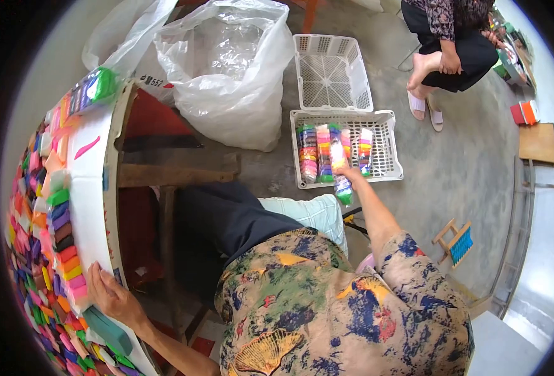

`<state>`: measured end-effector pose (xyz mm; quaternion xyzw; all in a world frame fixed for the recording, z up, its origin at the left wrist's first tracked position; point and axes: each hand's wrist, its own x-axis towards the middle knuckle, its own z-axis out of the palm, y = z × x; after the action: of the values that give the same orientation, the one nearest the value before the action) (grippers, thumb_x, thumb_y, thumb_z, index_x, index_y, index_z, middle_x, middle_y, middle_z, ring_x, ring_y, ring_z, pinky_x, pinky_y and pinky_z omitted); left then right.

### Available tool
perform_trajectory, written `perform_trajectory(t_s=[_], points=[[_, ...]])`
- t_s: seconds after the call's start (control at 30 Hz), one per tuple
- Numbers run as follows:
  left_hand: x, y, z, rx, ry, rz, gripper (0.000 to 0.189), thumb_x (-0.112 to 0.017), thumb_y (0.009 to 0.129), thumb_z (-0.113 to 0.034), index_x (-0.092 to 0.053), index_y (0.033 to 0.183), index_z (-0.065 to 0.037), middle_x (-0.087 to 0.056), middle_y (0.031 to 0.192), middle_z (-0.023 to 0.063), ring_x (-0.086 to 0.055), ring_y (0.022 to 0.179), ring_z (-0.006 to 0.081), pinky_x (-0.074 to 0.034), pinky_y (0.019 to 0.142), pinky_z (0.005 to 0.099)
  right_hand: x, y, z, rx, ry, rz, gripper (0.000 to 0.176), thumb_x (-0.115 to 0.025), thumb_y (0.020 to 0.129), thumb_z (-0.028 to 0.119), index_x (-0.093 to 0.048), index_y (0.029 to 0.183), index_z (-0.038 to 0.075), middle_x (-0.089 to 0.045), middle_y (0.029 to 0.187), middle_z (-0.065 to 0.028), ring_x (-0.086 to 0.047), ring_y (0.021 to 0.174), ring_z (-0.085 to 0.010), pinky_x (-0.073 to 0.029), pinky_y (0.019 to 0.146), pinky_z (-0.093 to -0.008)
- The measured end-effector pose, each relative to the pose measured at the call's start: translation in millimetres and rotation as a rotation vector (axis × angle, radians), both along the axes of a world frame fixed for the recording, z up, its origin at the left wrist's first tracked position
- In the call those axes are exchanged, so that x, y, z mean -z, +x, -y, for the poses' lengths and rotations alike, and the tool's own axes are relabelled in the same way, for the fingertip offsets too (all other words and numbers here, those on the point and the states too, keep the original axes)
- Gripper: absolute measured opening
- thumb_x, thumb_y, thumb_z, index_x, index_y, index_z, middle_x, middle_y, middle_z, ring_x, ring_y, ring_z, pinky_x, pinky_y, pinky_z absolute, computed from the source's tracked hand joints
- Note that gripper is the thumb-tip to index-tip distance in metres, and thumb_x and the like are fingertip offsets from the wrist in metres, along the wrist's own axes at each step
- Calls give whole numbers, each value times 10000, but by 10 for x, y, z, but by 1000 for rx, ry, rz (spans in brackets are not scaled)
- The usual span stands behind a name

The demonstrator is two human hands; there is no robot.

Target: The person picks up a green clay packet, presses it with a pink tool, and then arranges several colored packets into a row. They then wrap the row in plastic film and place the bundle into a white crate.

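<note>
My right hand [350, 177] grips a clear-wrapped pack of coloured clay sticks [338, 150] at the near edge of a white plastic basket [386, 169]. Inside the basket, several similar packs [308, 153] lie side by side. On the white tabletop at the left, my left hand [109, 294] rests with its fingers stretched out, close to the near end of a row of coloured clay sticks [68, 250]. A dark green block [109, 331] lies just below that hand. Another wrapped pack [95, 88] is at the table's far end.
A heap of loose coloured sticks [29, 250] covers the table's left side. Beyond the table stands a large clear plastic bag [227, 75], beside a second white basket [333, 72]. A seated person [452, 44] is at the upper right. A small wooden stool [455, 243] stands on the floor.
</note>
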<state>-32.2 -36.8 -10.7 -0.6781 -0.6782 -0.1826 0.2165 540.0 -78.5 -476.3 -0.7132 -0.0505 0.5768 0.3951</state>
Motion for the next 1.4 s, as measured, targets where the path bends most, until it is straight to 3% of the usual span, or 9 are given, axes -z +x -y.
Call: perform_trajectory(t_s=[0.27,0.37,0.47,0.57,0.7,0.83,1.0,1.2,1.4], points=[[34,-119,-18,18,48,-92,291,-456,1014,-107,-654,1170,37,-671,1179,158,-605,1128,327,-454,983,411,417,35,150,122,-93,70,345,-804,671,50,-672,977,-40,-702,873,-109,-683,713,-222,-556,656,-361],[42,-172,-12,28,42,-76,297,-450,1022,-118,-653,1180,31,-672,1181,157,-609,1121,324,-458,982,410,845,278,142,-40,-103,311,393,-829,651,117,-675,984,-24,-707,875,-116,-685,731,-228,-555,687,-345],[21,-143,-8,12,30,-94,300,-447,1029,-126,-649,1185,31,-673,1179,161,-610,1118,327,-460,980,407,788,439,74,-226,-211,535,667,-832,629,327,-622,1131,-59,-674,1100,-256,-657,1043,-347,-515,904,-395],[37,-171,-14,5,34,-90,298,-449,1031,-127,-654,1176,34,-675,1175,160,-612,1119,320,-461,992,395,558,515,-97,-257,-343,646,756,-856,607,270,-564,1260,25,-660,1116,-251,-643,1061,-369,-511,927,-402],[46,-208,-22,5,52,-88,287,-463,1025,-114,-661,1165,39,-679,1170,159,-616,1118,315,-464,1001,386,89,490,-254,-270,-300,725,1046,-794,714,302,-162,1519,86,-340,1488,-285,-397,1349,-423,-380,1107,-445],[80,-288,-30,-1,75,-108,276,-467,1018,-90,-662,1161,42,-682,1163,161,-621,1110,321,-471,995,384,142,461,108,-514,-389,690,986,-754,755,267,-165,1535,128,-403,1443,-284,-405,1347,-421,-385,1092,-475],[128,-296,-36,-11,95,-112,277,-457,1016,-79,-663,1158,41,-684,1161,159,-618,1116,319,-469,987,389,258,91,670,-370,-390,816,669,-673,795,208,-435,1409,92,-547,1298,-261,-536,1209,-422,-445,1021,-475],[127,-183,-48,-5,105,-111,268,-463,1010,-73,-664,1145,41,-684,1154,159,-616,1114,329,-461,970,400,142,-268,901,-378,-462,798,510,-673,787,191,-585,1276,77,-590,1254,-228,-560,1177,-396,-462,995,-462],[201,-197,-42,57,90,-32,305,-464,967,-67,-626,1204,35,-630,1226,196,-551,1193,379,-389,1051,449,106,-585,489,-390,-72,849,369,-692,774,213,-680,1111,62,-704,1026,-170,-662,992,-363,-518,899,-432]])
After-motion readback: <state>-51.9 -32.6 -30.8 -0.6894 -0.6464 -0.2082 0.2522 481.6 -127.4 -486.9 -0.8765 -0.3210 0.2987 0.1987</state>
